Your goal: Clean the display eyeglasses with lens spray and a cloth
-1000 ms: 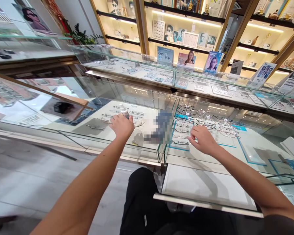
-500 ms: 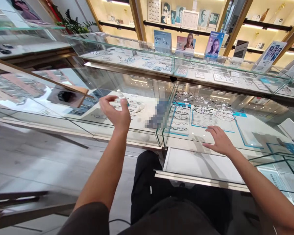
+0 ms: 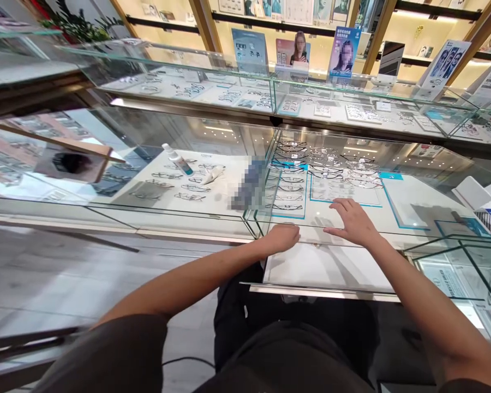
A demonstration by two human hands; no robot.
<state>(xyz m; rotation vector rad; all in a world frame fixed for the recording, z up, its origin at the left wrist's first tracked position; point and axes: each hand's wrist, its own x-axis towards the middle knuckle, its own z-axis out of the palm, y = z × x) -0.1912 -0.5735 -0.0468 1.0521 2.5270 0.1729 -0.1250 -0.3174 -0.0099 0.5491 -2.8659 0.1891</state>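
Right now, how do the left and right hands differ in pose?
The left hand is curled, while the right hand is open, its thumb apart from the other fingers. The right hand reaches a little farther over the glass case than the left hand. The left forearm runs nearly sideways; the right forearm slants up from the lower right. Both hands are bare.

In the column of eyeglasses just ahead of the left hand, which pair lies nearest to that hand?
The thin dark eyeglasses at the column's front end, beside the blue front edge; every other pair there lies farther from the left hand.
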